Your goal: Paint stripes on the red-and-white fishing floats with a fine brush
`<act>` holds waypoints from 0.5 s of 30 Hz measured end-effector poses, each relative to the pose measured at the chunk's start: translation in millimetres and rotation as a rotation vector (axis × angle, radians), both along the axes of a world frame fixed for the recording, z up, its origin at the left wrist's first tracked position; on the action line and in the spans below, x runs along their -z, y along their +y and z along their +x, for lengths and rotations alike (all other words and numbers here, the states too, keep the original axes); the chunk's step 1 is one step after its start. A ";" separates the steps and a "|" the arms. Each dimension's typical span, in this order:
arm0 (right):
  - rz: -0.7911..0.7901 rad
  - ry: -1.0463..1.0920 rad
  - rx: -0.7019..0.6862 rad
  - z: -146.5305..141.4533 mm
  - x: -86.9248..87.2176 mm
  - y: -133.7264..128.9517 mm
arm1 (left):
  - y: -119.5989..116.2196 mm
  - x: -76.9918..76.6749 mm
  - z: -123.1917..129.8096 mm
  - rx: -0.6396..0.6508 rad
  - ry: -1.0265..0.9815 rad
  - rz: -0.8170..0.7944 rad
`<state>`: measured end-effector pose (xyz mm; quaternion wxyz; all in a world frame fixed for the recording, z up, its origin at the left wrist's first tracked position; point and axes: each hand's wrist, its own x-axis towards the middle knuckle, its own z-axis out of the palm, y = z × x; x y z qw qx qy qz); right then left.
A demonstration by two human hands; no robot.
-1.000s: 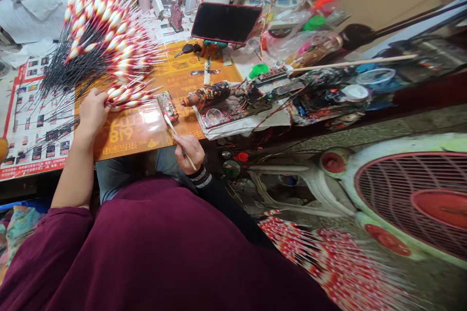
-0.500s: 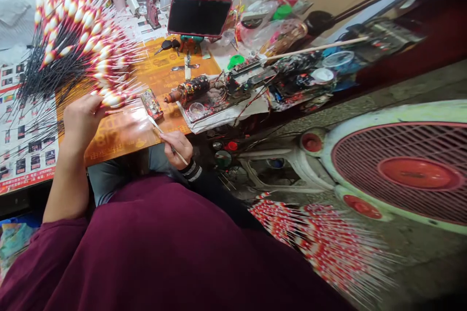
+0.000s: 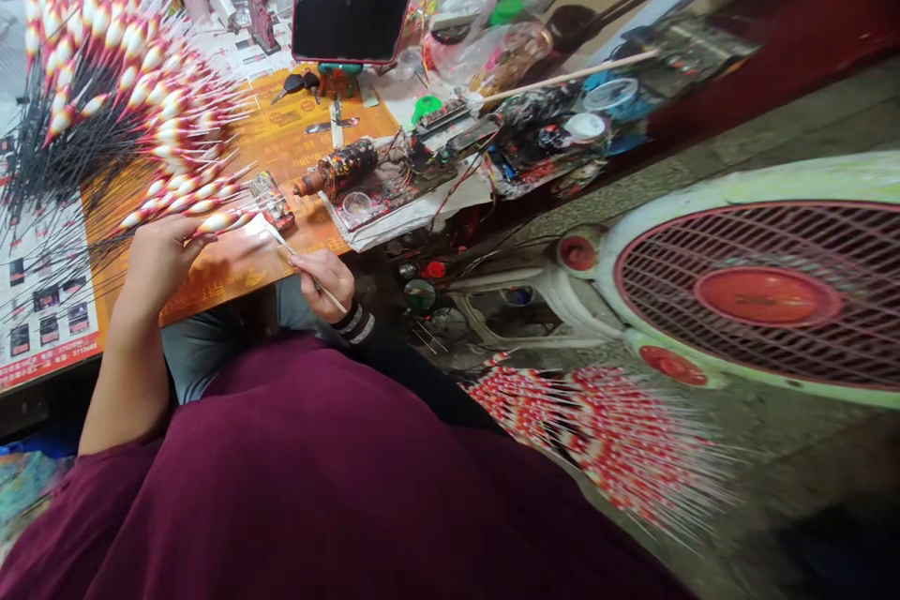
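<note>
Fishing floats point(image 3: 133, 84) left, fan point(image 3: 731, 295) right

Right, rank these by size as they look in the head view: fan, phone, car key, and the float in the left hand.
Largest to smallest: electric fan, black phone, then car key and fishing float, which look about alike, so unranked.

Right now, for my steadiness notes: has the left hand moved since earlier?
Yes, the left hand has moved nearer the small speckled block on the orange mat.
</note>
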<state>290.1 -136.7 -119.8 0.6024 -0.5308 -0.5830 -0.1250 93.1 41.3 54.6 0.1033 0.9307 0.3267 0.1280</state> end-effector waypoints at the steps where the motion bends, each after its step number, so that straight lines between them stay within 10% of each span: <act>1: -0.015 -0.001 0.013 -0.4 1.2 0.4 | 0.0 0.2 2.0 0.003 0.001 -0.001; 15: -0.225 -0.010 0.020 -3.5 -4.0 -6.5 | 5.4 12.6 15.1 -0.030 -0.049 -0.078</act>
